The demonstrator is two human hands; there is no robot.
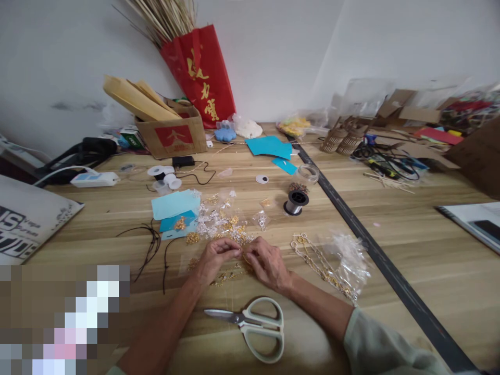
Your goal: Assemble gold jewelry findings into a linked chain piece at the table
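Observation:
My left hand (219, 256) and my right hand (267, 263) meet at the middle of the table, fingertips pinched close together. What lies between the fingertips is too small to make out. Just beyond them spreads a pile of gold and silver beads and findings (230, 224). A gold beaded strand (226, 276) lies on the table below my hands. Nearer to me are scissors (263, 329) with pale handles, blades pointing left. Bead chains (322, 265) lie right of my right hand, beside clear plastic bags (351, 263).
A wire spool (296, 203) stands beyond my right hand. Blue cards (175, 205) and black cords (149, 250) lie to the left. Behind are a cardboard box (179, 135), a red bag (203, 78) and white spools (167, 177). A dark strip (351, 221) crosses the table at right.

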